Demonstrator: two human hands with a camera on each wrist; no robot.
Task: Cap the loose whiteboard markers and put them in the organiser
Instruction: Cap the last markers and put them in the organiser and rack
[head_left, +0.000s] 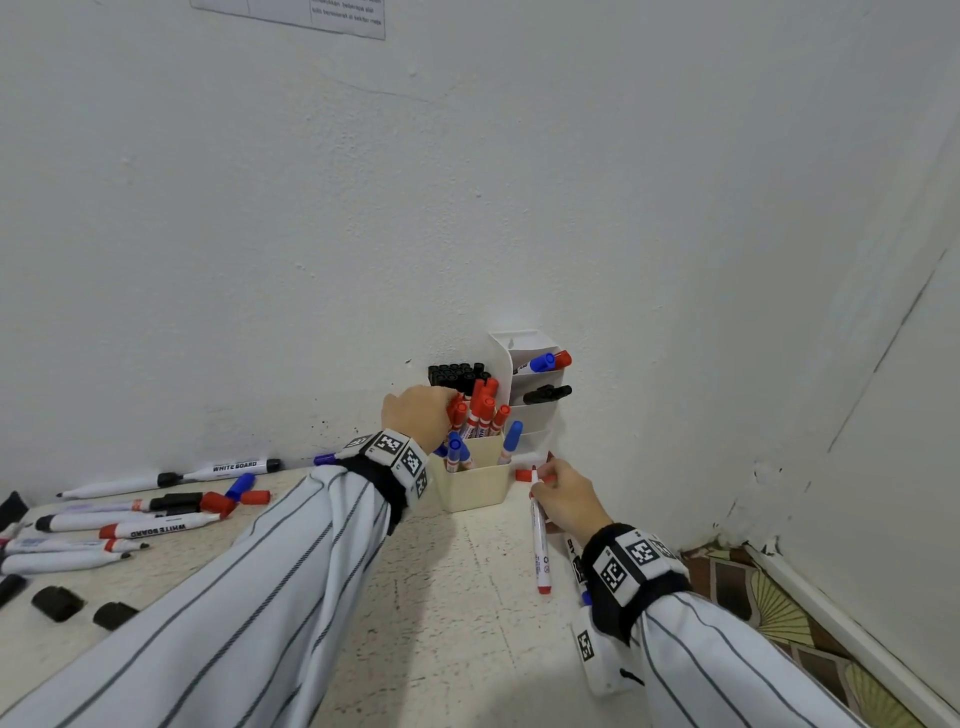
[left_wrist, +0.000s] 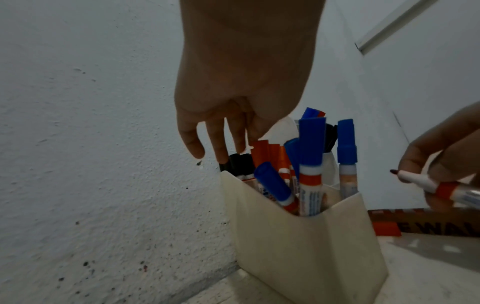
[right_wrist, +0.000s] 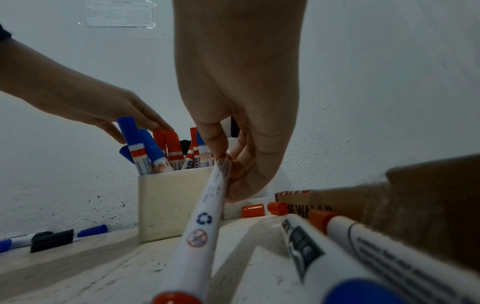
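Two hands work at the corner of the worktop (head_left: 457, 597). The right hand (head_left: 566, 499) pinches one uncapped red marker (head_left: 539, 540) near its tip end; its long axis runs from the fingers back toward the person, with the red tip pointing toward the wall and the red tail end low over the worktop. Two loose red caps (right_wrist: 265, 209) lie just beyond that hand, beside the cream organiser (head_left: 475, 488). The left hand (head_left: 418, 415) reaches over the organiser with fingers extended and relaxed, fingertips (left_wrist: 221, 152) at the tops of the capped red and black markers standing upright inside; it holds nothing. At least three blue-capped markers (left_wrist: 311, 142) stand in the front compartment. A white tiered rack (head_left: 530, 384) against the wall holds more markers. To the left, about eight loose markers (head_left: 130, 519) lie roughly sideways on the worktop.
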